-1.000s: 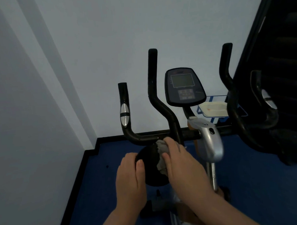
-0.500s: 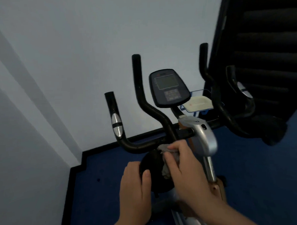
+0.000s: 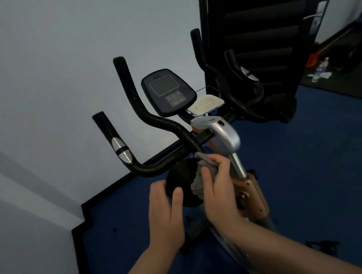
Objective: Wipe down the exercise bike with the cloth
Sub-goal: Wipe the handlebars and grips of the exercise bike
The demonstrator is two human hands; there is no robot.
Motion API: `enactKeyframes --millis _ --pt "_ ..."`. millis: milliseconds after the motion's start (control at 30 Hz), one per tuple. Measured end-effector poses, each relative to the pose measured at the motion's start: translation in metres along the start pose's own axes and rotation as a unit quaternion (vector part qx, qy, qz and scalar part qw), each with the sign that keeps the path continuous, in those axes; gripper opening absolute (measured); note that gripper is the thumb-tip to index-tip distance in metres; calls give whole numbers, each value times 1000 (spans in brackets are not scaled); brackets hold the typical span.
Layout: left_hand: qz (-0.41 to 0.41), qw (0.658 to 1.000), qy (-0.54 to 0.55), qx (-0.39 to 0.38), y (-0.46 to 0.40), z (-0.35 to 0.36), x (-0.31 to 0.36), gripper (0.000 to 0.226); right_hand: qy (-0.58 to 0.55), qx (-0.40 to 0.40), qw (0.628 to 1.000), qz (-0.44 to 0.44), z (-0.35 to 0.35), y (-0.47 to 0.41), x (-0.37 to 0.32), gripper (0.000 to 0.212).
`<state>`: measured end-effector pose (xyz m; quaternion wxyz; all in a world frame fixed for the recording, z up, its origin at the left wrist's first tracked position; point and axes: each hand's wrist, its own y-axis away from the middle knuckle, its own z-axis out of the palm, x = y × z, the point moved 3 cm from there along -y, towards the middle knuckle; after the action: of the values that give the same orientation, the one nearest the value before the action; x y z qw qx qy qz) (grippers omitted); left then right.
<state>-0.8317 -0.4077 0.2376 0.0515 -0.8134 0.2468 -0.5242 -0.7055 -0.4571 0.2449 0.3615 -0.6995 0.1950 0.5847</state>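
Head view, right hand (image 3: 220, 194) gripping cloth (image 3: 200, 178) on black pad (image 3: 182, 183), left hand (image 3: 165, 215) clasping pad

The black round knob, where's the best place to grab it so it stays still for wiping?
Probably its left rim, coming from the left, as the left hand does: the black round knob is a bulging disc, and the right hand with the cloth covers its right side.

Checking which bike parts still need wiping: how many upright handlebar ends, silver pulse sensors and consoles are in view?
Upright handlebar ends: 4
Silver pulse sensors: 2
Consoles: 1
Total: 7
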Motion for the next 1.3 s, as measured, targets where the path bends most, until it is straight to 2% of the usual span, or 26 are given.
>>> enactKeyframes --millis 67,200,367,467,600,667,767,900,1100,1233,1300 --pt "1 1000 15 11 2 2 0 20 -19 41 999 6 9 1 -3 24" --pt "1 1000 24 7 2 1 -2 23 -31 139 989 42 28 38 4 40" --pt "19 999 18 -26 -3 -4 -5 31 22 43 998 29 11 7 3 27" --pt "15 999 29 -15 -1 -3 -3 29 64 46 997 8 11 3 -2 25" --pt "13 999 34 -3 -1 -1 -3 28 13 48 997 60 17 25 7 33" --pt "18 999 28 1 -2 0 -6 24 83 7 996 33 8 14 3 33" --pt "13 999 27 30 -2 5 -8 19 259 -84 956 -110 -1 -23 -17 30" --pt "-8 997 20 71 1 10 -4 22 397 -245 871 -155 11 -59 -30 22" --pt "1 997 14 77 1 6 -3 24 360 -285 871 -172 -16 -46 -18 31" --pt "-6 995 11 97 4 9 0 26 414 -289 824 -259 2 -65 -29 28" --pt "-15 994 17 110 5 11 0 25 394 -301 814 -304 8 -71 -37 27"
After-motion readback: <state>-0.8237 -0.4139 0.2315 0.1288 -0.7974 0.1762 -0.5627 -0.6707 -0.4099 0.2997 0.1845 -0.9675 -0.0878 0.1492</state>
